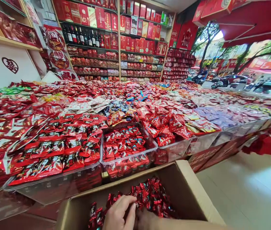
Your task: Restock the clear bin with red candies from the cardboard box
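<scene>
A cardboard box point(193, 188) stands right in front of me, its flaps up, with many red foil-wrapped candies point(149, 193) inside. My left hand point(119, 212) is down among these candies, closed, with thumb and forefinger curled toward each other. What lies in its palm is hidden. Close beside it, my right hand point(147, 218) reaches into the pile from the right; it is smeared by motion and its fingers are buried. Just beyond the box, a clear plastic bin point(129, 157) holds small red packets point(123, 143) that fill it below its rim.
Neighbouring clear bins hold red-and-black packets point(53, 150) at left and red pouches point(171, 124) at right. More sweets cover the long display behind. Shelves point(119, 41) with wine bottles point(84, 37) and gift boxes stand at the back. Tiled floor point(245, 182) lies at right.
</scene>
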The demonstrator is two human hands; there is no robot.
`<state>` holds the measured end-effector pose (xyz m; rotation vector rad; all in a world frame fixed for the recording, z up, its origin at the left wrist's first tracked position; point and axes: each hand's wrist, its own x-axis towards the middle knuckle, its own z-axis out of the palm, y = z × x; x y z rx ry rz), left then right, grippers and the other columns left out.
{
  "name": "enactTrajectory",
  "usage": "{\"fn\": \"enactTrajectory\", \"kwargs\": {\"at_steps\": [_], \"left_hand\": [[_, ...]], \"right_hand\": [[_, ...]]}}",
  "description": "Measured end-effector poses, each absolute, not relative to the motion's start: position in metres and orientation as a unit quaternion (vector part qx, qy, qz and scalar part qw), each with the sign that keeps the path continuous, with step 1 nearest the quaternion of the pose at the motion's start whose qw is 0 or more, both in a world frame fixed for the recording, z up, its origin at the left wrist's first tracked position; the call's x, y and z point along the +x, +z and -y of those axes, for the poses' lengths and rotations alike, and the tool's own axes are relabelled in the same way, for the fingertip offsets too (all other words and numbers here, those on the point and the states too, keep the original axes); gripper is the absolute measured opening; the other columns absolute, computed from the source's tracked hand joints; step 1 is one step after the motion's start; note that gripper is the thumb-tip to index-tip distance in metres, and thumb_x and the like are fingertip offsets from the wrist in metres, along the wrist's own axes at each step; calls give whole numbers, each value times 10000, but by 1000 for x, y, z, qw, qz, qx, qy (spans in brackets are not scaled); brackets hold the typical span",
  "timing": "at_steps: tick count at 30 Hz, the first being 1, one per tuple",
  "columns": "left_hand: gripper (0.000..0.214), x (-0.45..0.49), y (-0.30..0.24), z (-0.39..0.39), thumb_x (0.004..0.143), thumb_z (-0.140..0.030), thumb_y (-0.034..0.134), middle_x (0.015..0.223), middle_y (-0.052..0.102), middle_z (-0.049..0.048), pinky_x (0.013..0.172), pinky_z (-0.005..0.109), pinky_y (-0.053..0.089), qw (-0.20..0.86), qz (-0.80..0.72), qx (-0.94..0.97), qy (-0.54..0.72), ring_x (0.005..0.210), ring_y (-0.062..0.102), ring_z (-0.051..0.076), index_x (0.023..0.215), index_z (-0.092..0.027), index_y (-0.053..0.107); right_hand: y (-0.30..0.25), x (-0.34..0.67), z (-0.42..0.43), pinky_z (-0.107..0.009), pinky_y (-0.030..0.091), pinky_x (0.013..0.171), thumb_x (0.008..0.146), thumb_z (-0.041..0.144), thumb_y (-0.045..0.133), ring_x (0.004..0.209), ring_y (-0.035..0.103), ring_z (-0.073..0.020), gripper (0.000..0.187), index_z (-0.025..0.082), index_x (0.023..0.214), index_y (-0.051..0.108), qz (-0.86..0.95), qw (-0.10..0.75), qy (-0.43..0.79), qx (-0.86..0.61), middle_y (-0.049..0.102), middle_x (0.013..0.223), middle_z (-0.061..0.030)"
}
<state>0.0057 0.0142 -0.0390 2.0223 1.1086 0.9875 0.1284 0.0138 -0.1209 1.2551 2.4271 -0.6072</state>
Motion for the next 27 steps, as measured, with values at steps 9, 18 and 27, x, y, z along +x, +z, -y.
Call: {"fn": "enactTrajectory", "kwargs": {"at_steps": [9,18,27], "left_hand": [[134,6,-34,-20,779,-232,475,765,662,-8,650,227,458,307,-433,787,315,718,605,153,830,-250,598],[203,9,-33,-20,703,-274,545,906,657,49,765,334,454,377,-492,694,366,858,585,221,885,-225,622],[218,11,-16,-22,643,-295,654,626,681,9,456,199,433,648,-468,511,316,517,561,123,803,-152,691]], "right_hand": [[-147,129,-9,-321,497,630,690,138,510,846,580,-245,309,119,990,582,-860,175,-166,449,604,967,-159],[-62,164,-20,-257,437,592,624,174,546,686,584,-188,143,156,745,620,-817,-25,-237,526,640,743,-56],[-22,175,-5,-190,345,503,512,312,716,522,422,-62,330,145,719,519,-503,-404,-593,482,495,572,56]]}}
